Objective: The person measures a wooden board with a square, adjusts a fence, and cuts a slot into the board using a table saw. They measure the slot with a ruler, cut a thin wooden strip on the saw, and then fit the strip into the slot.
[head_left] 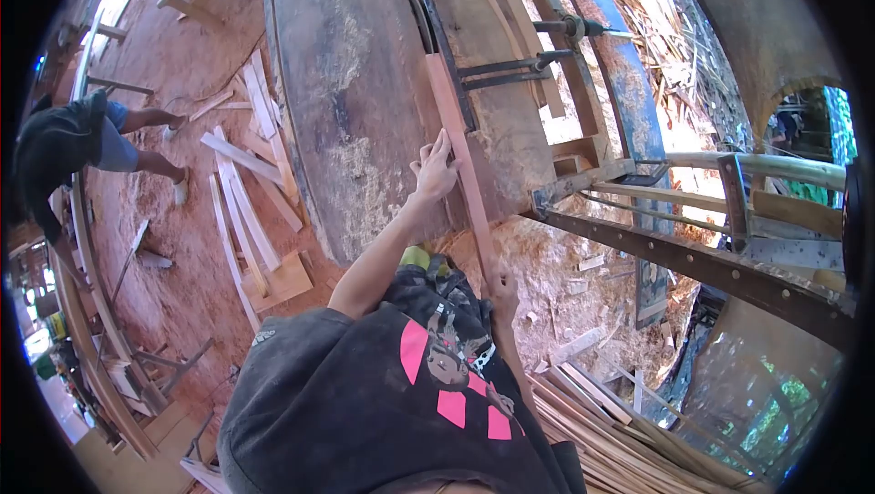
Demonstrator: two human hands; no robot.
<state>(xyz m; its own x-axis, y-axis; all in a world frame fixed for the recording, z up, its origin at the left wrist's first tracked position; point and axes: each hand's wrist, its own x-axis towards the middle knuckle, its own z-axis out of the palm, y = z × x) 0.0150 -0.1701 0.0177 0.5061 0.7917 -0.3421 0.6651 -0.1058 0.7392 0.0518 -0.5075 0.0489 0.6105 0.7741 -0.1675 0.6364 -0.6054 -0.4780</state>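
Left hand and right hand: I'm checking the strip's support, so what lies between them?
In the head view, a bare stretch of the strip lies between left hand and right hand, crossing the table edge.

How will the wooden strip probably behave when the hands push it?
The strip looks stiff: it reaches past the table edge to the right hand without visible sag. It is narrow, so probably light, and may swing sideways without the left hand against it.
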